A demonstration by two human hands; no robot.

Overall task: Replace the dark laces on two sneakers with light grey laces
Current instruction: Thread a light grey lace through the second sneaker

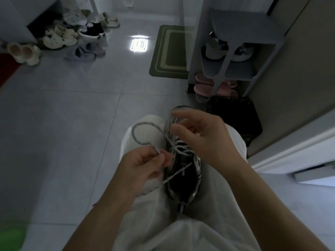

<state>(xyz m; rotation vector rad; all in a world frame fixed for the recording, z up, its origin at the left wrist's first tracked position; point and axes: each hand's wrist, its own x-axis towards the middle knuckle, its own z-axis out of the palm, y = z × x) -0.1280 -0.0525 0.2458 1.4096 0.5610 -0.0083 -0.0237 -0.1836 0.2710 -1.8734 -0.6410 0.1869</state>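
A dark sneaker [183,182] lies between my knees on my lap, heel toward me. A light grey lace [143,126] crosses several of its eyelets and loops out over my left knee. My left hand [143,167] pinches one end of this lace beside the shoe's left side. My right hand [201,136] hovers over the toe half of the shoe, fingers curled round another strand of the lace that runs up from the eyelets. A loose lace end [179,173] trails across the shoe's opening.
The grey tiled floor [72,105] spreads ahead. Several shoes and slippers [59,37] are piled at the far left. A green mat [170,51] lies ahead; a grey shoe rack [233,57] with pink slippers stands right. A dark bag [233,115] sits beyond my right knee.
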